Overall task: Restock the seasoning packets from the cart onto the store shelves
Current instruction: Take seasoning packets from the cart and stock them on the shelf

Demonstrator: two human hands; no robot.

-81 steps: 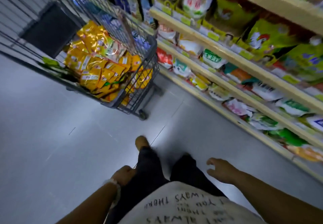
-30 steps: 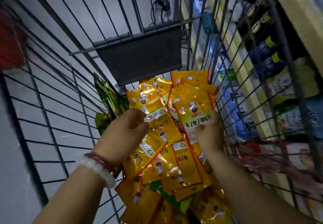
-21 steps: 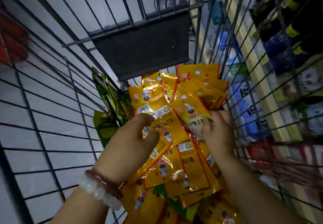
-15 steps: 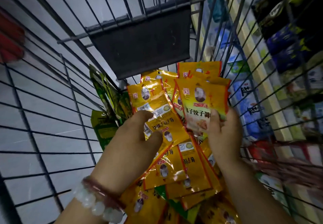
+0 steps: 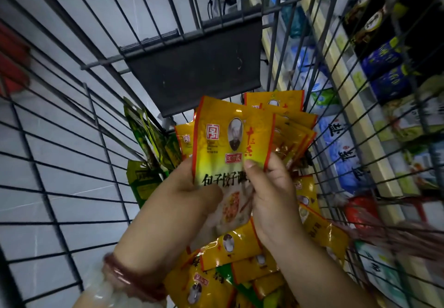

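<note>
Both my hands are inside the wire cart (image 5: pixel 72 125), holding up a yellow seasoning packet (image 5: pixel 230 139) with red borders and black print. My left hand (image 5: pixel 182 202) grips its lower left edge, and my right hand (image 5: pixel 271 192) pinches its lower right with the thumb on the front. At least one more yellow packet sits behind it in the same grip. Beneath my hands lies a heap of yellow packets (image 5: pixel 240 259). Green packets (image 5: pixel 149 158) lean against the cart's left side.
The cart's dark fold-down flap (image 5: pixel 197 69) stands at the far end. Through the right wire wall I see store shelves (image 5: pixel 374 144) with blue-and-white bags, dark jars and other goods. Grey floor tiles show through the left side.
I walked to the cart and reached in with both hands. In the last second my right hand lifted a yellow packet upright off the heap, and my left hand left the pile and took hold of its left edge.
</note>
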